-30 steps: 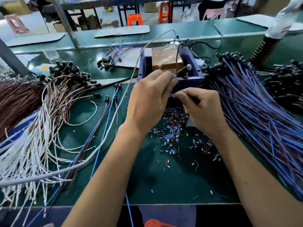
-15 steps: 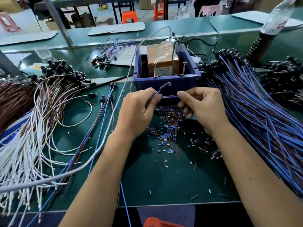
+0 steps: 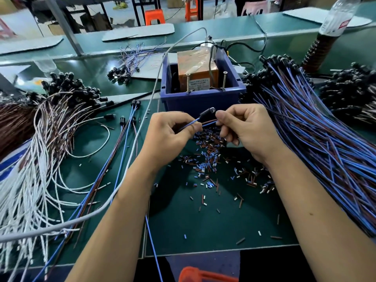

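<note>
Left hand [image 3: 168, 135] and right hand [image 3: 246, 129] both pinch a thin blue-and-brown lead [image 3: 195, 121] with a black cylindrical cap, above the smooth green mat's [image 3: 203, 226] far edge, just before the blue plastic bin [image 3: 201, 100]; short insulation scraps [image 3: 207, 157] litter beneath, thinning toward the near edge

Feed's pretty bright on my end: soft overhead light, plus daylight from 12 o'clock. White glare on the table [image 3: 91, 64] at 10 o'clock, soft shadows on the mat [image 3: 203, 231] at 6. Left hand [image 3: 168, 135], right hand [image 3: 244, 129] and blue wire [image 3: 193, 121] look crisp. The bottle [image 3: 337, 17] at 1 o'clock bends and smears.
</note>
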Action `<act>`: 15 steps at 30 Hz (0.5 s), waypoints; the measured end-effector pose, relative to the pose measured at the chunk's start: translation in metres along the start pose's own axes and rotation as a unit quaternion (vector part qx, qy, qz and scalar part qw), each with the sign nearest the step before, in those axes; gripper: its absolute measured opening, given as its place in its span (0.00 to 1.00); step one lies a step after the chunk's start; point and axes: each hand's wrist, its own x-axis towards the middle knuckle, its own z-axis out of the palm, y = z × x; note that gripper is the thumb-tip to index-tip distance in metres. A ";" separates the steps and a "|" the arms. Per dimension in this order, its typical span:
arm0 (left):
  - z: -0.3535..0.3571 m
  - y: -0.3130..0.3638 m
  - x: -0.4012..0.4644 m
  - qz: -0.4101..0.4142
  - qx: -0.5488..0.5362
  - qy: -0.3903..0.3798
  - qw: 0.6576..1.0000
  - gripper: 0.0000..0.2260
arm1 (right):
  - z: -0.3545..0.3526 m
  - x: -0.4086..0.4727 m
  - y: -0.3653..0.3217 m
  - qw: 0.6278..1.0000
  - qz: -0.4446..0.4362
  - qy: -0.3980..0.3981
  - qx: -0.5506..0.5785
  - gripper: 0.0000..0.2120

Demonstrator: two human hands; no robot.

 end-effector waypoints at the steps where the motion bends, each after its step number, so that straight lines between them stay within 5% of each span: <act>1: 0.000 0.000 0.000 -0.008 -0.010 -0.008 1.000 0.06 | -0.001 0.000 0.000 1.000 -0.004 -0.004 0.002 0.13; 5: 0.002 0.001 0.000 -0.025 -0.045 -0.038 0.998 0.08 | -0.003 0.000 -0.001 1.000 -0.014 -0.011 0.001 0.13; 10: -0.009 -0.006 -0.001 -0.055 -0.105 0.015 0.993 0.09 | -0.023 0.003 -0.003 0.992 0.001 0.109 0.069 0.13; 15: -0.003 -0.006 0.000 -0.076 -0.190 0.047 0.978 0.09 | 0.002 0.001 0.000 0.998 0.024 0.042 0.039 0.01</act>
